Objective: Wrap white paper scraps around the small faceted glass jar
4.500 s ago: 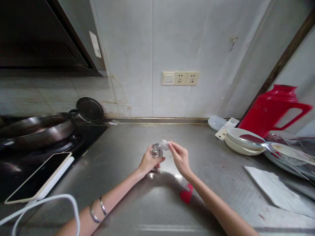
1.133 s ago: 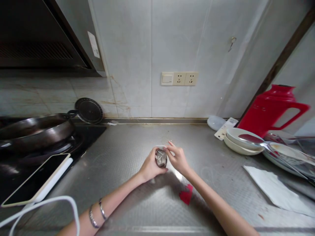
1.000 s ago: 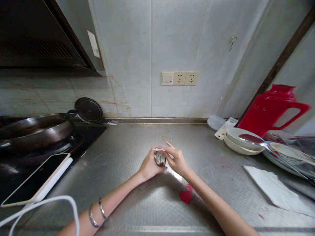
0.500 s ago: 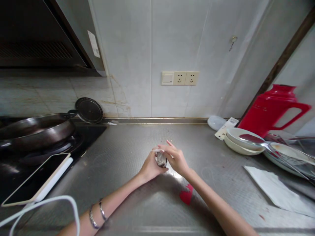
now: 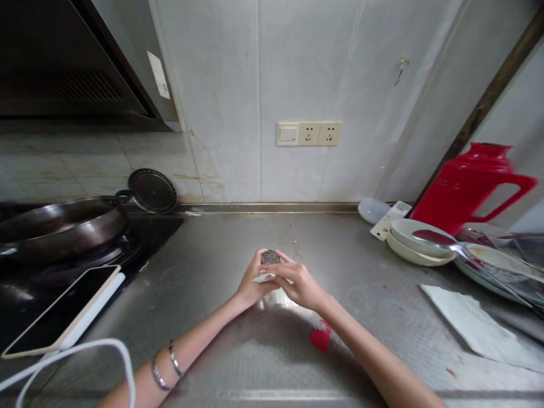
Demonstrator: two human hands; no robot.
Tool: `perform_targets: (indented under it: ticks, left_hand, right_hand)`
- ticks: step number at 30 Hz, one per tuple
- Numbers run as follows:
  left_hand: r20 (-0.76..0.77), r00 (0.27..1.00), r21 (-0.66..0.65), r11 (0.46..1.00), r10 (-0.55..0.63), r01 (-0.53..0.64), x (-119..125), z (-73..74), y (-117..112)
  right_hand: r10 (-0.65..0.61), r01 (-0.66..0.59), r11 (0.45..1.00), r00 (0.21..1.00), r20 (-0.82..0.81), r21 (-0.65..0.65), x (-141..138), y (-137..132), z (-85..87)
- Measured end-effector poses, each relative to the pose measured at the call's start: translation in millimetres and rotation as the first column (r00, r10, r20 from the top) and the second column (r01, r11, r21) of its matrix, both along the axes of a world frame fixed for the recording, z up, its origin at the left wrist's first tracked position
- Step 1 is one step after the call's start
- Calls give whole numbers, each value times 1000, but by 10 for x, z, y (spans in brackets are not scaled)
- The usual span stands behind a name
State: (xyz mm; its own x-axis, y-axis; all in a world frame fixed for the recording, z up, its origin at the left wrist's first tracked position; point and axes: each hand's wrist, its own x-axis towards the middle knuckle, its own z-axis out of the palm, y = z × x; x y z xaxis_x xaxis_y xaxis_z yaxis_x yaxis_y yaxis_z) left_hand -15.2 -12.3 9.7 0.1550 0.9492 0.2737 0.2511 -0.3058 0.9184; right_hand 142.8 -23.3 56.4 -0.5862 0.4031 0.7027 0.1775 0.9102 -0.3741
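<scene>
Above the steel counter, my left hand (image 5: 250, 286) is closed around a small round object (image 5: 271, 258) with a mottled dark-grey top. My fingers hide its sides, so its kind cannot be made out. From the right, my right hand (image 5: 301, 285) reaches over, its fingers pinching a thin white piece of paper or tissue (image 5: 264, 277) at the near side of the object. Just below my right wrist, a red torn scrap (image 5: 321, 337) lies on the counter.
Left, a pan (image 5: 63, 226) sits on the stove, near a phone (image 5: 63, 311) with a white cable (image 5: 106, 341). Right are stacked bowls (image 5: 419, 255), a plate (image 5: 501, 272), a red thermos (image 5: 471, 187) and a white napkin (image 5: 471, 323). Sockets (image 5: 309, 134) are on the wall.
The round object has tilted, and its dark top now shows above my fingers. My right hand has moved slightly down and left, with the white piece now nearer me.
</scene>
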Motion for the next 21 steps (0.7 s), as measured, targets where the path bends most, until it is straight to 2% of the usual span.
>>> perform_targets:
  ticks: [2, 4, 6, 7, 12, 16, 21]
  left_hand:
    - [-23, 999, -12, 1000, 22, -22, 23, 76, -31]
    - [-38, 998, -30, 998, 59, -60, 55, 135, -63]
    - [-42, 997, -64, 996, 67, -70, 74, 166, -87]
    - [-38, 997, -74, 995, 64, -67, 77, 171, -94]
    - [-6, 999, -23, 999, 43, -44, 56, 153, -100]
    - [-10, 997, -11, 997, 74, -74, 55, 156, -95]
    - [112, 990, 9, 996, 83, -84, 41, 172, -54]
  right_hand:
    - [-104, 95, 993, 985, -135, -72, 19, 30, 4]
    - [-280, 252, 959, 919, -278, -133, 51, 99, -10]
    - [-402, 362, 915, 849, -342, -177, 80, 178, -40]
    - [-412, 370, 911, 846, -338, -185, 88, 210, -59]
    - [-263, 226, 959, 936, -236, -172, 63, 226, -129]
    - [-231, 197, 970, 934, -274, -145, 35, 157, -130]
    - [-191, 150, 976, 934, -302, -155, -8, 62, -93]
